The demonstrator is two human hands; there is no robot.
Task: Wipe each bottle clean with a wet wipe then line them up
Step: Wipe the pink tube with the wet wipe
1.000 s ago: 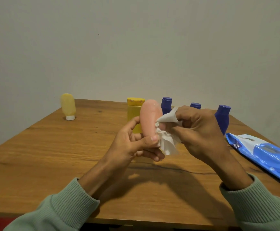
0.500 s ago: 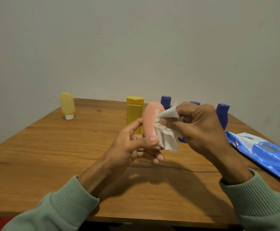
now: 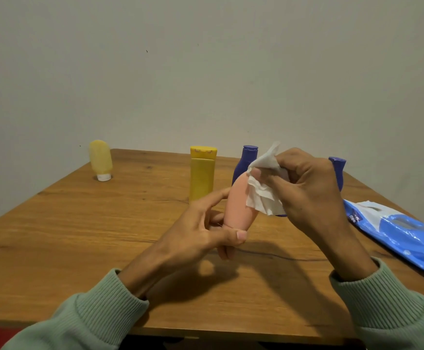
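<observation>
Pink bottle (image 3: 238,203) is in mid-wipe, held tilted above the table (image 3: 79,236) near its middle. The left hand (image 3: 201,231) grips its lower end, thumb across the front and fingers curled behind. The right hand (image 3: 307,188) pinches a crumpled wet wipe (image 3: 261,190) against the bottle's upper side. Behind them a yellow bottle (image 3: 202,173) and two blue bottles (image 3: 246,160) (image 3: 337,173) stand upright near the far edge in a rough row, partly hidden by the hands. A pale yellow bottle (image 3: 101,157) stands on its cap well apart at the far left. The blue wipe pack (image 3: 395,231) lies at the right. Which standing bottles are already clean cannot be told. This bottle likely needs finishing and placing, and the pale one looks not yet lined up.
</observation>
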